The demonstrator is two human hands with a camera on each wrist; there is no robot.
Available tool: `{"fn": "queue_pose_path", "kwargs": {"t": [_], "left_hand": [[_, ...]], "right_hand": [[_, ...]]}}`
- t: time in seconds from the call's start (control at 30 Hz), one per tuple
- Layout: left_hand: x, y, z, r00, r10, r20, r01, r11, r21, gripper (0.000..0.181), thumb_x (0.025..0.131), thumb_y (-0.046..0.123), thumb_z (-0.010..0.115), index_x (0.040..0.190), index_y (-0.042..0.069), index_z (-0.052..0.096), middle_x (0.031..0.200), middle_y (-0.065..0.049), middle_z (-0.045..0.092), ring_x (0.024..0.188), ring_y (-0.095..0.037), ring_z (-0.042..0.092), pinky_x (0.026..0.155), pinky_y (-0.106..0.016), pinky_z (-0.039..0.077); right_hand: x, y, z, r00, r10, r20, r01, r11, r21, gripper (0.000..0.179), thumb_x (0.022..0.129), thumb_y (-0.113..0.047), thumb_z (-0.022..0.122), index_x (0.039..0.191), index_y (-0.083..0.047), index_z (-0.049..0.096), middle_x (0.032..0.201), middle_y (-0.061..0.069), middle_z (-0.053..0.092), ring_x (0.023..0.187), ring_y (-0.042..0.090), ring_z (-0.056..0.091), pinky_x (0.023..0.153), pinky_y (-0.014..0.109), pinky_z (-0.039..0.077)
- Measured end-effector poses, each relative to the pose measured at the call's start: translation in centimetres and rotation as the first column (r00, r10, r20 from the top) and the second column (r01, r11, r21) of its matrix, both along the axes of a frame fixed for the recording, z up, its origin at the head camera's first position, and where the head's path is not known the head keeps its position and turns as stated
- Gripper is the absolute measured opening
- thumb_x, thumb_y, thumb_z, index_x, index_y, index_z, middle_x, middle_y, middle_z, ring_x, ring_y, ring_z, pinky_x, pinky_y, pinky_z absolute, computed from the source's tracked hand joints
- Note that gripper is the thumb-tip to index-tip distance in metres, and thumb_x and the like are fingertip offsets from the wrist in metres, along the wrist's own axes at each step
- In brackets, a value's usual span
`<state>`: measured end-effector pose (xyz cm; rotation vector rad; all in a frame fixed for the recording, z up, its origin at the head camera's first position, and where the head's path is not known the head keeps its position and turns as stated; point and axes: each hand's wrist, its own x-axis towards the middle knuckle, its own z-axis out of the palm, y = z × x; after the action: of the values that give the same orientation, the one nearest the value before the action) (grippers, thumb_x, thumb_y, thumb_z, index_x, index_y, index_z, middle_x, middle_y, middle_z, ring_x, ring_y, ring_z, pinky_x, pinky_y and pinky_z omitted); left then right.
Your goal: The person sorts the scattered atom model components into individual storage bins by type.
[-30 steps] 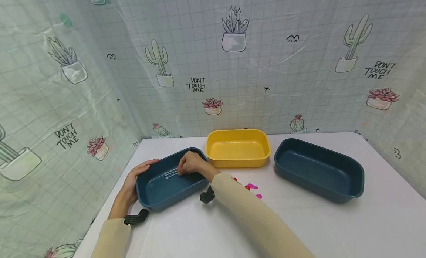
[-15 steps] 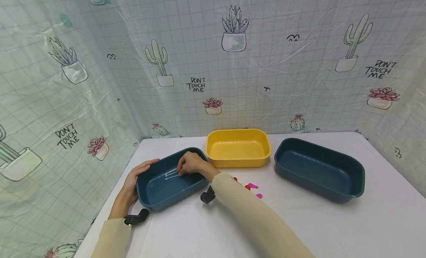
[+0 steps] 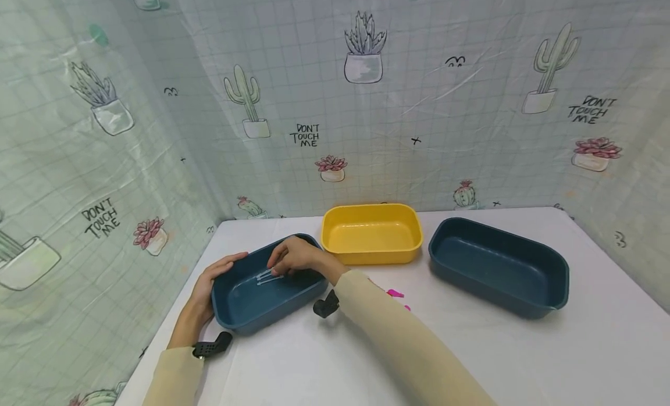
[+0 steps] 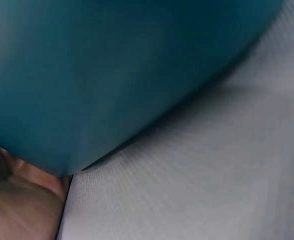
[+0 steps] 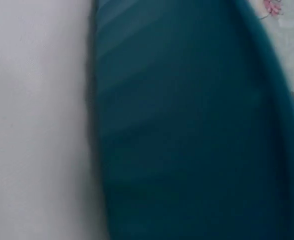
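Observation:
My left hand (image 3: 210, 281) lies along the outer left end of the near blue tray (image 3: 230, 313), fingers stretched along its rim. In the left wrist view, the palm (image 4: 24, 212) is against the tray's outer wall (image 4: 111, 85). My right hand (image 3: 295, 256) reaches inside this tray, thumb and fingertips pinching at several thin pale sticks (image 3: 269, 281) on its floor. The fingertips partly cover the sticks, so their exact kind is hidden. In the right wrist view only the tray's side (image 5: 187, 125) shows, without the right hand's fingers.
A yellow tray (image 3: 371, 257) stands behind, close to the blue tray's right corner. A second blue tray (image 3: 497, 287) is at the right. Small pink pieces (image 3: 395, 293) lie on the white table (image 3: 523, 359), partly behind the right sleeve (image 3: 398, 330).
My right hand's fingertips have shifted slightly left along the sticks, uncovering more of the nearer stick. The left hand and the trays keep their places; the head view has shifted a little.

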<state>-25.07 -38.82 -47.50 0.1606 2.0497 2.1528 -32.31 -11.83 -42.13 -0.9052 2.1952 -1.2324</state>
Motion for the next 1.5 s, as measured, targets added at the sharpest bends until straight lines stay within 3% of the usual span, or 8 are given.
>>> {"fn": "queue_pose_path", "kwargs": {"t": [0.17, 0.43, 0.57, 0.73, 0.8, 1.07, 1.2, 1.5], "left_hand": [[0.0, 0.0, 0.0, 1.0, -0.01, 0.001, 0.01, 1.0, 0.007, 0.049, 0.112, 0.03, 0.038, 0.157, 0.011, 0.043, 0.144, 0.014, 0.059, 0.131, -0.004, 0.056, 0.103, -0.022, 0.051], [-0.2, -0.1, -0.1, 1.0, -0.008, 0.004, 0.008, 1.0, 0.023, 0.049, 0.113, 0.029, 0.036, 0.157, 0.01, 0.043, 0.144, 0.014, 0.06, 0.131, -0.005, 0.057, 0.104, -0.022, 0.051], [-0.1, -0.1, 0.0, 1.0, -0.004, 0.022, 0.004, 1.0, 0.015, 0.05, 0.112, 0.031, 0.038, 0.158, 0.011, 0.042, 0.143, 0.015, 0.06, 0.13, -0.004, 0.058, 0.103, -0.022, 0.052], [0.1, -0.3, 0.0, 0.999, -0.032, 0.004, 0.032, 0.998, 0.054, 0.049, 0.113, 0.026, 0.037, 0.158, 0.009, 0.041, 0.143, 0.013, 0.061, 0.131, -0.004, 0.058, 0.103, -0.023, 0.053], [0.0, -0.3, 0.0, 0.999, -0.039, -0.012, 0.04, 0.997, 0.06, 0.048, 0.113, 0.025, 0.036, 0.158, 0.008, 0.042, 0.143, 0.013, 0.061, 0.131, -0.004, 0.058, 0.103, -0.022, 0.052], [-0.1, -0.2, -0.2, 0.999, -0.047, -0.012, 0.048, 0.996, 0.081, 0.046, 0.113, 0.024, 0.036, 0.155, 0.009, 0.046, 0.143, 0.012, 0.061, 0.131, -0.006, 0.059, 0.104, -0.023, 0.052], [-0.1, -0.2, -0.2, 0.999, -0.051, -0.012, 0.052, 0.994, 0.091, 0.046, 0.113, 0.023, 0.035, 0.155, 0.009, 0.046, 0.144, 0.011, 0.06, 0.132, -0.007, 0.058, 0.104, -0.023, 0.052], [0.0, -0.2, -0.3, 0.999, -0.05, -0.021, 0.051, 0.996, 0.079, 0.046, 0.113, 0.022, 0.034, 0.156, 0.008, 0.045, 0.143, 0.011, 0.061, 0.13, -0.006, 0.059, 0.103, -0.022, 0.053]], "right_hand": [[0.4, 0.4, 1.5, 0.998, 0.059, -0.001, -0.059, 0.998, -0.035, 0.02, 0.093, -0.01, 0.075, 0.112, -0.004, 0.078, 0.098, 0.005, 0.08, 0.081, 0.011, 0.068, 0.073, 0.031, 0.059], [1.4, 2.0, 4.5, 0.994, 0.102, -0.039, -0.105, 0.991, -0.08, 0.017, 0.094, -0.009, 0.074, 0.11, -0.005, 0.078, 0.097, 0.007, 0.079, 0.094, 0.029, 0.072, 0.089, 0.051, 0.061], [2.0, 3.1, 5.8, 0.991, 0.118, -0.06, -0.124, 0.987, -0.099, 0.016, 0.094, -0.008, 0.075, 0.109, -0.005, 0.078, 0.097, 0.01, 0.079, 0.091, 0.028, 0.072, 0.088, 0.048, 0.061], [2.7, 4.8, 7.0, 0.986, 0.138, -0.097, -0.149, 0.982, -0.114, 0.018, 0.094, -0.009, 0.074, 0.112, -0.005, 0.077, 0.097, 0.009, 0.078, 0.083, 0.019, 0.068, 0.083, 0.036, 0.061], [2.8, 5.5, 7.3, 0.985, 0.139, -0.108, -0.151, 0.981, -0.123, 0.019, 0.094, -0.008, 0.074, 0.113, -0.004, 0.076, 0.097, 0.008, 0.078, 0.083, 0.018, 0.068, 0.081, 0.031, 0.061], [3.5, 8.8, 7.4, 0.982, 0.123, -0.144, -0.142, 0.981, -0.13, 0.02, 0.094, -0.011, 0.075, 0.114, -0.005, 0.076, 0.1, 0.006, 0.078, 0.091, 0.022, 0.071, 0.085, 0.03, 0.061], [4.0, 10.7, 7.5, 0.982, 0.09, -0.167, -0.109, 0.988, -0.107, 0.021, 0.094, -0.016, 0.076, 0.114, -0.008, 0.077, 0.101, 0.003, 0.077, 0.091, 0.017, 0.07, 0.086, 0.025, 0.059], [5.0, 14.9, 7.2, 0.981, 0.036, -0.189, -0.051, 0.996, -0.073, 0.02, 0.094, -0.018, 0.076, 0.111, -0.011, 0.078, 0.099, -0.001, 0.075, 0.093, 0.016, 0.069, 0.089, 0.028, 0.058]]}}
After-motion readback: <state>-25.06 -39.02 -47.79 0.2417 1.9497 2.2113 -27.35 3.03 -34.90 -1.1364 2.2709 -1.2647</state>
